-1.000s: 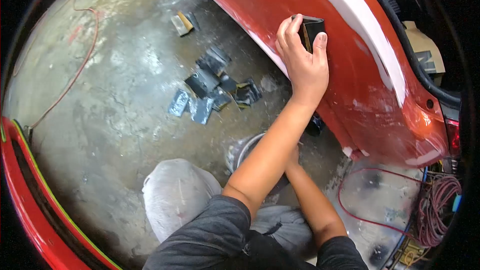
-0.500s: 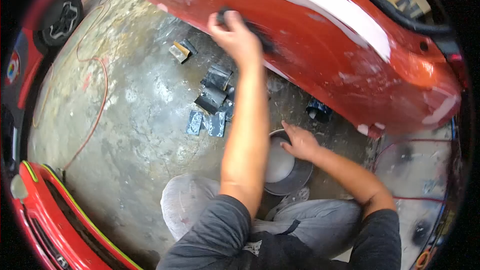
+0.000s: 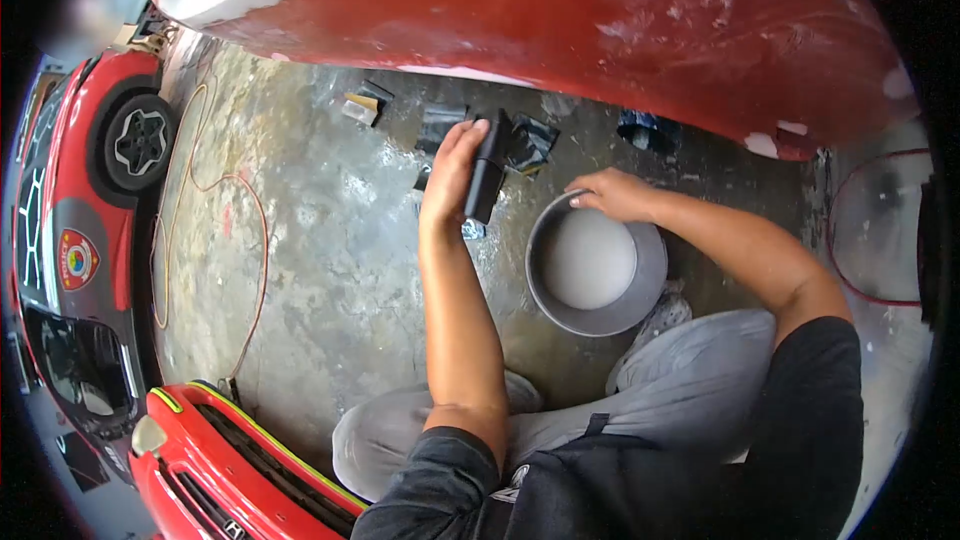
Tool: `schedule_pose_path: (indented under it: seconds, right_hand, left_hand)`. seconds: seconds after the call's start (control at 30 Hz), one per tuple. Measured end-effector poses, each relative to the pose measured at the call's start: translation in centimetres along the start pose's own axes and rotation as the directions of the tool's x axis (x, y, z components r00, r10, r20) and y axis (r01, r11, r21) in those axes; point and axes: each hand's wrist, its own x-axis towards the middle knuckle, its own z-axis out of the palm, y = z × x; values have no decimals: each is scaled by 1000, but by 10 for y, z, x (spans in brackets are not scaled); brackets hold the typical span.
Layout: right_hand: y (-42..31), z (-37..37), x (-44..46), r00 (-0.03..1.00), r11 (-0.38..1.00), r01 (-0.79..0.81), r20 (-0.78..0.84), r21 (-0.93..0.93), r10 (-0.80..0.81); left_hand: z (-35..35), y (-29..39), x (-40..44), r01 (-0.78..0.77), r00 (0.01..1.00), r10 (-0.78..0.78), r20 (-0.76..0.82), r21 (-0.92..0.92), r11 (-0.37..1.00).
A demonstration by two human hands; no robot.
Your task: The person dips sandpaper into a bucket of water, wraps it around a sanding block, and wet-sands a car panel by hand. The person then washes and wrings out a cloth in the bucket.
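My left hand (image 3: 450,178) is closed around a black sanding block (image 3: 489,170), raised above the floor and tipped nearly upright. The thumb lies over its top end. My right hand (image 3: 618,196) grips the rim of a grey bucket (image 3: 652,275), fingers curled over the edge. Cloudy whitish water (image 3: 588,260) partly fills the bucket. Beyond both hands runs a red car body panel (image 3: 480,25) with white and dull sanded patches; neither hand touches it.
Several dark sandpaper pieces (image 3: 532,143) lie on the wet concrete floor (image 3: 340,270). A dark cylindrical container (image 3: 645,128) stands beneath the panel. A hose (image 3: 262,230) curls at the left, near a red bumper (image 3: 230,465) and a parked car (image 3: 90,160).
My left hand has come away from the red panel, bringing the block back toward me. My right hand has closed on the bucket rim. The view has turned.
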Motion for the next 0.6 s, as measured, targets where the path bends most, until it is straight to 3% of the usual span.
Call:
schedule_pose_path:
  seconds: [0.07, 0.13, 0.17, 0.2, 0.27, 0.3, 0.43, 0.53, 0.6]
  right_hand:
    - [4, 14, -3, 991, 998, -45, -126, 45, 51]
    - [-5, 33, -10, 958, 991, -101, -259, 83, 119]
    - [3, 46, -2, 952, 966, -104, -259, 236, 165]
    - [3, 49, 1, 947, 966, -49, -297, 255, 126]
    - [4, 60, 4, 924, 953, 59, -378, 297, 61]
    - [1, 64, 3, 907, 942, 111, -420, 317, 35]
    - [-6, 60, 17, 918, 955, 105, -397, 279, 15]
    - [-16, 60, 31, 906, 930, -89, -358, 356, 224]
    - [-18, 61, 32, 898, 939, -96, -379, 331, 225]
  left_hand:
    - [24, 10, -18, 56, 996, -65, 60, 148, 987]
    - [32, -4, -16, -17, 977, -69, 203, 396, 918]
    - [38, -10, -20, -53, 956, -87, 282, 454, 889]
    - [44, -13, -24, -96, 926, -111, 361, 509, 856]
    - [50, -16, -22, -86, 852, -310, 422, 697, 712]
    - [50, -18, -25, -115, 871, -295, 393, 747, 655]
    - [29, -20, -28, -33, 848, -293, 442, 595, 803]
    - [8, -12, -27, -8, 885, -310, 347, 678, 735]
    - [-11, 1, -27, 68, 929, -258, 266, 563, 824]
